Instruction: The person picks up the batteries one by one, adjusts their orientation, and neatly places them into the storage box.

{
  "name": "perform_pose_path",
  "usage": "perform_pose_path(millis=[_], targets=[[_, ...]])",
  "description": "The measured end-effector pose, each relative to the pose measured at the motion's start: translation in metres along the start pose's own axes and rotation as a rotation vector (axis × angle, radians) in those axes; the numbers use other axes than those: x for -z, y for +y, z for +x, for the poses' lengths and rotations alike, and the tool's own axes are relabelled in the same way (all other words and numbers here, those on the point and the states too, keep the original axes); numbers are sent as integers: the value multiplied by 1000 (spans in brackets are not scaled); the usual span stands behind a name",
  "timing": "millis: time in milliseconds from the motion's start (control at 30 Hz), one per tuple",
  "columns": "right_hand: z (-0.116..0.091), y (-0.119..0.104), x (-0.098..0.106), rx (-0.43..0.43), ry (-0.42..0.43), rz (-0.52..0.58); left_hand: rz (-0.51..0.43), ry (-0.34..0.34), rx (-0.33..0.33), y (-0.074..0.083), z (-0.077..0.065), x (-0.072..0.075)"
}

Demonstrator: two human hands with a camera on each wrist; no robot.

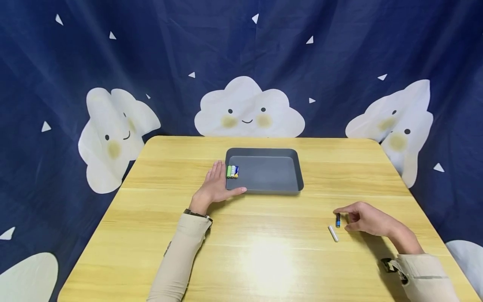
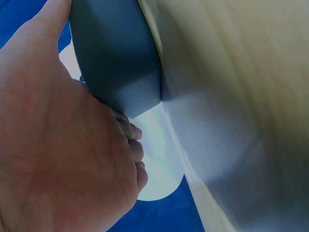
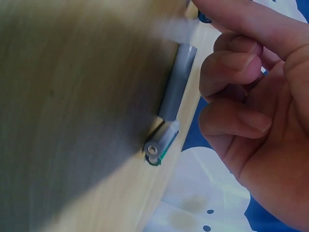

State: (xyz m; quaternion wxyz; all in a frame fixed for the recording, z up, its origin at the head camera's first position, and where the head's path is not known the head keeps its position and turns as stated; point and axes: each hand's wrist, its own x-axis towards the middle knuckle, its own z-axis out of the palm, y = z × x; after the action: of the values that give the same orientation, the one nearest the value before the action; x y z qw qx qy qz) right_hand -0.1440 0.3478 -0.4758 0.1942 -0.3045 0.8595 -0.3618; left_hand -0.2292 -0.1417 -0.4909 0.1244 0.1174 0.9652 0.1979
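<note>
My left hand (image 1: 216, 186) lies along the left end of a dark grey tray (image 1: 264, 191), its fingers straight past the side and the thumb along the front wall. Side by side in the tray's left end are a green battery (image 1: 229, 172), a white one (image 1: 232, 172) and a blue one (image 1: 236, 172). Over on the right, my right hand (image 1: 367, 219) reaches with its index fingertip to the top of a black-and-blue battery (image 1: 337, 220). The thumb is apart from that battery; the other fingers curl loosely. A white battery (image 1: 333, 233) lies just left of it.
The wooden table (image 1: 158, 251) has rounded far corners. Beyond its far edge hangs a dark blue curtain (image 1: 226, 37) printed with white clouds and triangles. Bright glare falls on the table's front middle.
</note>
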Motion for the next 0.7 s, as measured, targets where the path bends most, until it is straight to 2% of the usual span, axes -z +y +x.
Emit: perform_pose_path(millis=[200, 367, 700], targets=[[-3, -1, 4, -58, -7, -5, -9, -5, -5, 1, 1, 2], [-1, -6, 4, -29, 6, -12, -8, 14, -15, 1, 4, 4], [1, -15, -13, -13, -50, 61, -6, -11, 7, -1, 5, 0]])
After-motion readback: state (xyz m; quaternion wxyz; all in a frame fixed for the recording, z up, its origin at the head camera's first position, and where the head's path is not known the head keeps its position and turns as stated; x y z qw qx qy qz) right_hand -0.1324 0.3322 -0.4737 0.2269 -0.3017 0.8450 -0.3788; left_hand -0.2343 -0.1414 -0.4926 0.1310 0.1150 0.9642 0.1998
